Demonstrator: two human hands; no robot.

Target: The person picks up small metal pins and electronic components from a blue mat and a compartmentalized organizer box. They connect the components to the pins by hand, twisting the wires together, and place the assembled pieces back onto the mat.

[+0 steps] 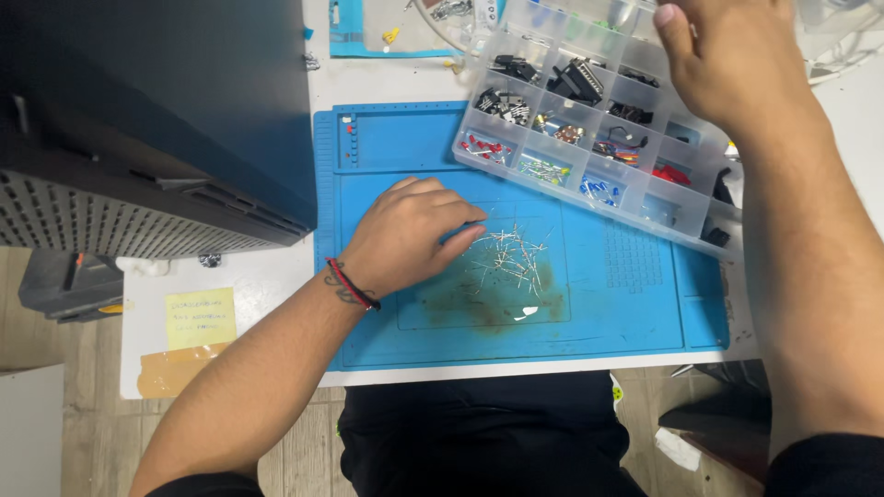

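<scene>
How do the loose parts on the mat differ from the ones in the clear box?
The loose leaded parts lie in one tangled heap on the blue mat, by the left hand; those in the clear organizer box sit sorted by compartment. The heap looks pale and wiry; the boxed ones are black, red, blue, green. Both are small electronic components.

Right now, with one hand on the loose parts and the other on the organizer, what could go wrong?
1. The organizer lies tilted, partly off the mat, with the right hand on its far side; a nudge might mix or spill its compartments.
2. The loose parts are thin and scattered by the left hand; a sweep could push some off the mat.
3. The right forearm crosses the organizer's near corner and could snag it.
</scene>
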